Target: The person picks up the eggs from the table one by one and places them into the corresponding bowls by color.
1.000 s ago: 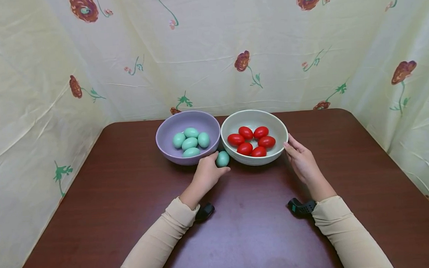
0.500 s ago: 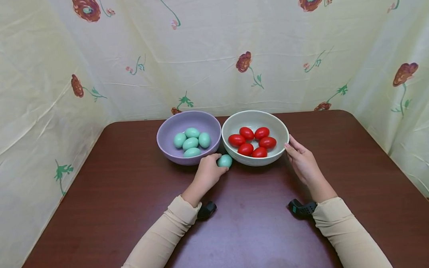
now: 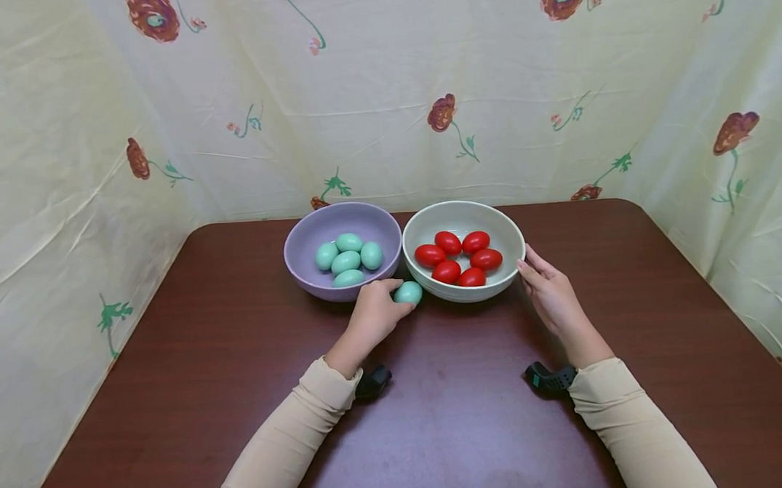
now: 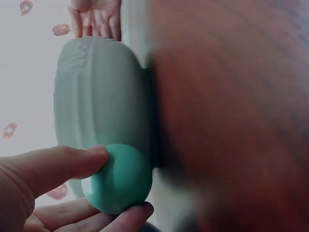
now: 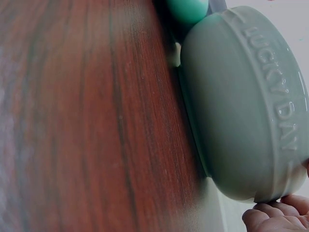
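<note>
My left hand (image 3: 374, 317) pinches a mint-green egg (image 3: 408, 293) between thumb and fingers, just in front of the gap between two bowls. Close up in the left wrist view, the egg (image 4: 120, 179) sits against or very near the grey-green bowl (image 4: 106, 96). My right hand (image 3: 553, 299) touches the right outer side of that grey-green bowl (image 3: 465, 293), its fingers fairly straight. Inside lie several red eggs (image 3: 486, 259). At left stands a purple bowl (image 3: 300, 273) with several mint-green eggs (image 3: 346, 263). In the right wrist view the fingertips (image 5: 270, 210) meet the bowl's wall, which has raised lettering.
Both bowls stand side by side near the back edge of a dark brown wooden table (image 3: 238, 352). Behind it hangs a pale floral curtain (image 3: 371, 92). A black band (image 3: 550, 377) is worn on the right wrist, and a similar one (image 3: 373, 383) on the left.
Over the last second the held egg has shifted slightly downward in the head view and turned more sideways in my left fingers. My right hand and the bowls stay in place.
</note>
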`<action>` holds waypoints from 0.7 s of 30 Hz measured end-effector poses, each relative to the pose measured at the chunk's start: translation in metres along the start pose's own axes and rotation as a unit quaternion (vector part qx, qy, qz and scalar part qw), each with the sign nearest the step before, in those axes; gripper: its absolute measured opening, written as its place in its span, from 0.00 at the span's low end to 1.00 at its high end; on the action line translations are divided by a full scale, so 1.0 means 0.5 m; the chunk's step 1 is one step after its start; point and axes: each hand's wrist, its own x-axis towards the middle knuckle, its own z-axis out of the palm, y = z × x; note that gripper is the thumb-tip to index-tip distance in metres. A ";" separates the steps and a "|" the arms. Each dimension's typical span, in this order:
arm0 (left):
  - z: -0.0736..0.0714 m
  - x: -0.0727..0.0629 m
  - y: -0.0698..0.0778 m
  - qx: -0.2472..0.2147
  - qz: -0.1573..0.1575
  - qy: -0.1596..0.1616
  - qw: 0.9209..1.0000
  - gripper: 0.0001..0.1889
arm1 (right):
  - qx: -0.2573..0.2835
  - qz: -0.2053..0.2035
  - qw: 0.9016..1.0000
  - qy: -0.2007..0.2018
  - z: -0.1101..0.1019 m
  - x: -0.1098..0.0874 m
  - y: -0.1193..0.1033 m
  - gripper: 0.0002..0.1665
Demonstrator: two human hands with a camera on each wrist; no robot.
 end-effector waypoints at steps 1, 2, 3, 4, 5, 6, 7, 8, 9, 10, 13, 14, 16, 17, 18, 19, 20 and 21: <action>-0.004 -0.002 0.002 -0.001 0.001 -0.002 1.000 0.23 | -0.003 -0.001 1.000 0.000 0.000 0.000 0.000 0.39; -0.008 -0.003 0.005 -0.002 0.001 -0.004 1.000 0.23 | -0.002 0.000 1.000 0.000 0.001 0.000 0.000 0.39; -0.012 -0.005 0.007 -0.002 0.001 -0.006 1.000 0.23 | -0.001 0.000 1.000 0.000 0.001 0.000 0.000 0.39; -0.017 -0.007 0.010 -0.001 0.001 -0.008 1.000 0.23 | -0.001 0.002 1.000 0.000 0.001 0.000 0.000 0.39; -0.021 -0.008 0.013 -0.002 -0.001 -0.010 1.000 0.23 | -0.001 0.003 1.000 0.001 0.000 0.000 -0.001 0.39; -0.025 -0.009 0.016 -0.001 -0.002 -0.011 1.000 0.24 | 0.000 0.003 1.000 0.001 0.000 -0.001 -0.001 0.39; -0.029 -0.010 0.019 -0.001 -0.003 -0.011 1.000 0.24 | 0.000 0.005 1.000 0.002 0.000 -0.001 -0.001 0.39; -0.033 -0.012 0.022 -0.002 -0.003 -0.010 1.000 0.24 | 0.000 0.005 1.000 0.003 0.000 -0.002 -0.001 0.39; -0.037 -0.013 0.025 -0.003 -0.004 -0.010 1.000 0.24 | -0.002 0.005 1.000 0.003 -0.001 -0.002 -0.001 0.39; -0.041 -0.014 0.028 -0.004 -0.005 -0.009 1.000 0.24 | -0.005 0.005 1.000 0.003 -0.001 -0.002 -0.001 0.39; -0.054 -0.017 0.035 -0.007 -0.006 -0.009 1.000 0.24 | -0.007 0.003 1.000 0.001 -0.001 -0.002 0.000 0.39; -0.059 -0.019 0.037 -0.008 -0.006 -0.009 1.000 0.24 | -0.006 0.003 1.000 0.000 -0.001 -0.002 0.000 0.39; -0.070 -0.022 0.041 -0.013 -0.005 -0.007 1.000 0.25 | -0.002 0.002 1.000 0.000 0.000 -0.001 0.001 0.40; -0.076 -0.023 0.043 -0.017 -0.005 -0.005 1.000 0.25 | 0.001 0.002 1.000 0.000 0.000 -0.001 0.001 0.40; -0.082 -0.025 0.044 -0.018 -0.002 -0.001 1.000 0.25 | 0.002 0.002 1.000 0.001 0.001 -0.001 0.001 0.40; -0.089 -0.026 0.046 -0.020 0.001 0.003 1.000 0.25 | 0.003 0.001 1.000 0.001 0.001 0.000 0.001 0.40; -0.097 -0.027 0.048 -0.021 0.004 0.006 1.000 0.25 | 0.002 0.001 1.000 0.002 0.001 0.000 0.001 0.40; -0.104 -0.027 0.048 -0.025 0.004 0.009 1.000 0.25 | 0.001 0.002 1.000 0.002 0.001 0.000 0.001 0.40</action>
